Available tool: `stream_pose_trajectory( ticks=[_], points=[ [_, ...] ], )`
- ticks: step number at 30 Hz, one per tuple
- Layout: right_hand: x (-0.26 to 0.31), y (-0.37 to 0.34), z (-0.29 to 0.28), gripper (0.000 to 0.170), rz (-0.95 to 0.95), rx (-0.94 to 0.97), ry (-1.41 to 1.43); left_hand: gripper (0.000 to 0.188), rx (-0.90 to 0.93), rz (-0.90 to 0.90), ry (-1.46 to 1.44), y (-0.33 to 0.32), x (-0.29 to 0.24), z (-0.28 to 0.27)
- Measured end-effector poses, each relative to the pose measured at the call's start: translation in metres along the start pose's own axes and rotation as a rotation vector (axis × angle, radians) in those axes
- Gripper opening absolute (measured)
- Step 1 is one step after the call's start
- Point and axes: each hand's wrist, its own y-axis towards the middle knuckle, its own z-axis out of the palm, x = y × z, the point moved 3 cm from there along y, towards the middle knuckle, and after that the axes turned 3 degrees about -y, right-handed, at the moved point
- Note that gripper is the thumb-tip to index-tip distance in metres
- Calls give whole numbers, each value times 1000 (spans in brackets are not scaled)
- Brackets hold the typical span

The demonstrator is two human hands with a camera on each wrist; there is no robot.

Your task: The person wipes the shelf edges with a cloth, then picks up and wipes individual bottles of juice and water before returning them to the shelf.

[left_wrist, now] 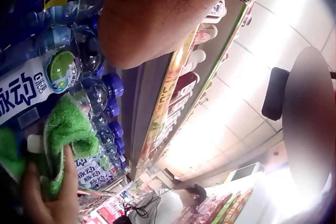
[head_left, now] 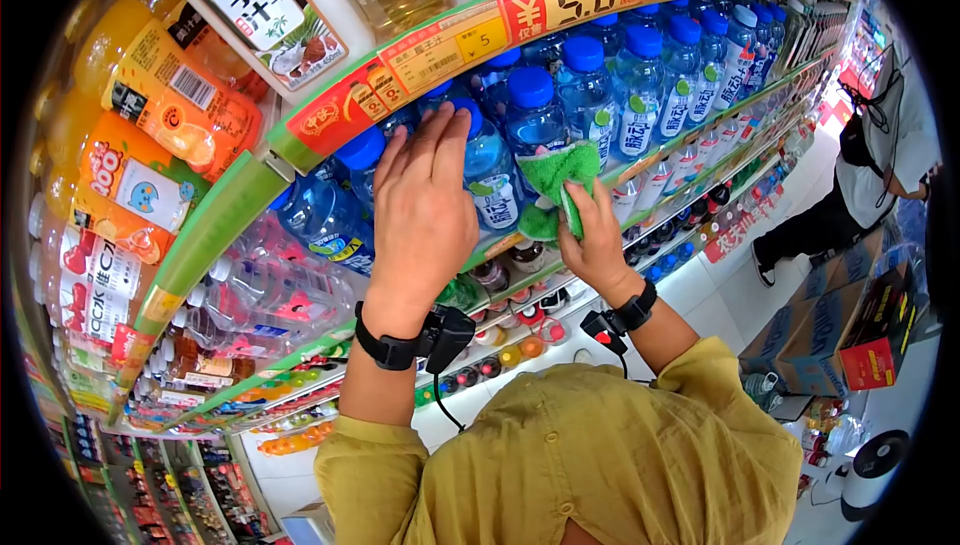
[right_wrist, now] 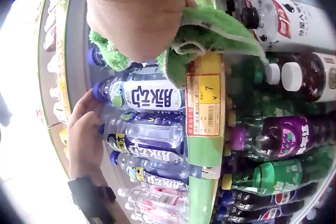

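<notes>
In the head view my right hand grips a green cloth, with thumb and fingers pinching its folds. The cloth lies against the front of a blue-capped drink bottle and hangs down to the shelf edge. My left hand reaches over neighbouring bottles, its fingers extended and close together. Its fingertips are right at a blue cap, and in the right wrist view they meet the cap of a bottle with a white label. The left wrist view shows the green cloth beside the bottle labels.
A red and yellow price strip borders the shelf above. Orange drink bottles and a white coconut drink bottle stand to the left and above. Lower shelves hold more bottles. At the right are a person and cardboard boxes.
</notes>
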Motion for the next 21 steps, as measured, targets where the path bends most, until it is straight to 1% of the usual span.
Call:
stream_pose_trajectory(
  ticks=[4,7,8,10,11,12,13,15,19,21],
  points=[
    [0,-7,-11,62,64,139,-101,60,-13,8,0,-2,4,2],
    [1,0,-26,61,51,104,7,60,-25,1,-3,-6,5,1],
    [5,5,-32,55,30,16,-30,60,-26,-4,-8,-6,5,1],
    [18,25,-46,54,-100,-90,-75,60,-35,-5,-16,-6,5,2],
    [27,35,-52,54,-163,-145,-97,56,-46,-5,-10,-6,4,1],
    [37,45,-55,51,-183,-210,-119,53,-53,-2,-3,-5,3,0],
    [44,54,-55,50,-211,-207,-135,49,-58,2,6,-5,2,-1],
    [54,69,-53,48,-266,-203,-160,49,-68,0,5,-6,3,-2],
    [50,68,-24,48,-293,-11,-224,46,-69,0,-5,-7,4,-2],
    [47,59,-19,45,-298,-28,-212,53,-66,-6,-29,-8,5,-1]
  ],
)
